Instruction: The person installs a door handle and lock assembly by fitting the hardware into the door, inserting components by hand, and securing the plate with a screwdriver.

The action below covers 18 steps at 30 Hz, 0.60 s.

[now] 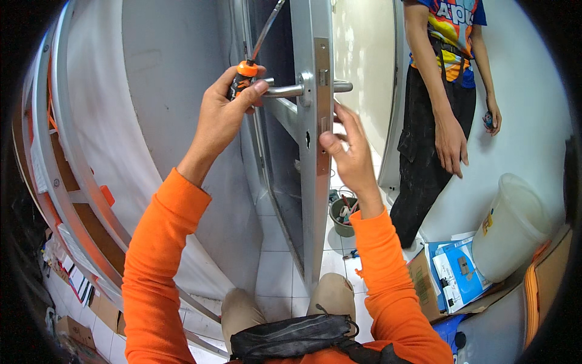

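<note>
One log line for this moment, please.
left hand: holding screwdriver, beside door handle | right hand: open, at lock plate | door: ajar | other person: standing, right side

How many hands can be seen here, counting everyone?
4: the wearer's left hand, holding a screwdriver by the door lever; the right hand, at the lock plate; and two on the co-worker, one hand hanging loose, the other hand holding a small object.

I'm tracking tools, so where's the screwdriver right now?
In the head view's upper part, left of centre, the screwdriver is in the left hand, beside the silver lever handle.
</note>
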Each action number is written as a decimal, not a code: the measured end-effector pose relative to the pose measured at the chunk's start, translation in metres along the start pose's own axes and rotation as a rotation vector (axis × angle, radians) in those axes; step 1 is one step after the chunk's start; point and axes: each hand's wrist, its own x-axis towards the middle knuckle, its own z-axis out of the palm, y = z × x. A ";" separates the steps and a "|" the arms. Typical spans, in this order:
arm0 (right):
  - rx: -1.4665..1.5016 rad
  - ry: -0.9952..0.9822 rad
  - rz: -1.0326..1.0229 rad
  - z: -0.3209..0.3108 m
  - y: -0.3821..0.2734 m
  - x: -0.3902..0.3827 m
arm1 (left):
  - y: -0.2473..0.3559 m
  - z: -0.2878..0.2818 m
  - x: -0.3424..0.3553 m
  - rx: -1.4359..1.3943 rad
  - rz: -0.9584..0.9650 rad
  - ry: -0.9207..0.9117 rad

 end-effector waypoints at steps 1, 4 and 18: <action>-0.113 0.040 -0.094 -0.011 0.001 0.009 | -0.001 0.000 0.003 0.003 0.005 0.002; -0.294 0.267 -0.289 -0.017 -0.020 0.029 | -0.007 -0.008 0.002 -0.001 -0.112 -0.198; -0.324 0.063 -0.667 -0.003 -0.045 0.074 | 0.010 -0.021 -0.017 0.106 -0.094 -0.116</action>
